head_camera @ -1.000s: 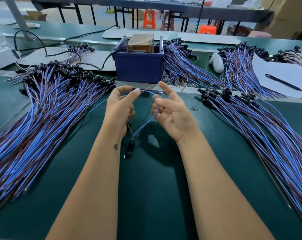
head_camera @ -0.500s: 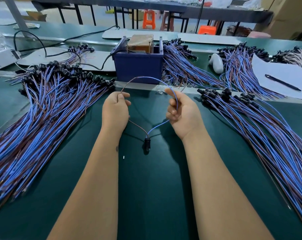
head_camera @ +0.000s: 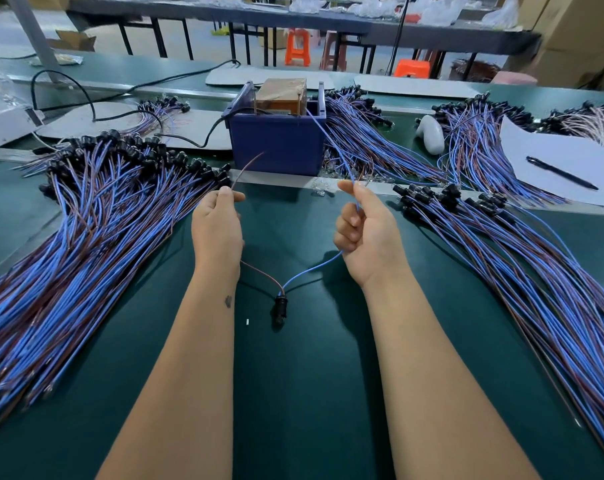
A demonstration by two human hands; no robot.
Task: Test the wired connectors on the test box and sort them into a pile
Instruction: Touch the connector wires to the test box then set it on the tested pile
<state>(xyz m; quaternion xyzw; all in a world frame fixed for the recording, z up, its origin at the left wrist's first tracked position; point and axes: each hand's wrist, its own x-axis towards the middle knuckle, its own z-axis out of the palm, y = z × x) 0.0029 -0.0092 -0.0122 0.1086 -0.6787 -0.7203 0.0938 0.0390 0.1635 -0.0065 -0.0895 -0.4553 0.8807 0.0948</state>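
since half a second ago your hands have spread apart and the two leads have sprung out of their shared arch, so each now stands free toward the box. your left hand [head_camera: 217, 223] pinches the thin brown wire [head_camera: 247, 168] between thumb and fingertip, its bare end aimed up at the dark blue plastic bin [head_camera: 276, 147]. your right hand [head_camera: 366, 230] has its fingers curled round the thin blue wire [head_camera: 328, 136], whose tip reaches up beside the bin's right rim. the small black plug connector [head_camera: 280, 306] joining both leads lies on the dark green mat [head_camera: 311, 393] between your forearms.

you look to be in the testing step: leads separated, ends presented to the brown taped test box [head_camera: 281, 93] sitting in the bin. whether the blue tip already touches a contact, i cannot tell. next, you will likely need to steer both bare ends onto the box's terminals together, hold them steady for a reading, then lay the piece on a pile. the wires are springy, so keep the pinch close to the ends.

the mat carries a big fanned heap of blue and brown leads on your left [head_camera: 86, 254] and another on your right [head_camera: 536, 289]. further back lie a white sheet of paper [head_camera: 553, 161] with a black pen [head_camera: 562, 173] on it, a white rounded object [head_camera: 430, 133], and a black cable [head_camera: 96, 112] near the bin. behind stand long tables and orange stools [head_camera: 297, 46].
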